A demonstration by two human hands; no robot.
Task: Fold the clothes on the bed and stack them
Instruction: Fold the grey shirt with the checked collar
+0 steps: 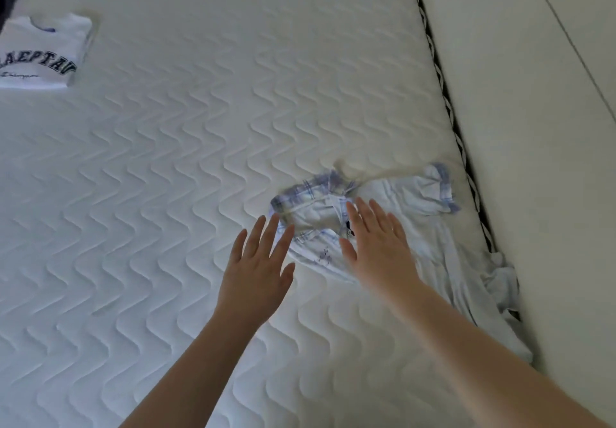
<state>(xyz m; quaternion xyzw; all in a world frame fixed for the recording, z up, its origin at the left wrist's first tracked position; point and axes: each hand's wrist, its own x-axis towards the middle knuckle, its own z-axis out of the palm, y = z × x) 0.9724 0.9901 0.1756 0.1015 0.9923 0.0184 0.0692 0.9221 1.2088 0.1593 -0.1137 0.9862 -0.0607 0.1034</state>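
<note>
A crumpled white shirt (413, 224) with a blue plaid collar and cuff lies near the right edge of the bed, its lower part hanging into the gap beside the mattress. My right hand (376, 244) is spread flat over the shirt just below the collar, fingers straight. My left hand (260, 264) hovers with straight fingers at the shirt's left edge, fingertips near the collar; I cannot tell whether it touches the cloth. A folded white T-shirt (43, 51) with dark arched lettering lies at the far left of the bed.
The quilted white mattress (186, 147) fills most of the view. A dark garment (7, 3) shows at the upper left edge. A white padded bed frame (540, 127) runs along the right side, with a narrow dark gap (443, 91) between it and the mattress.
</note>
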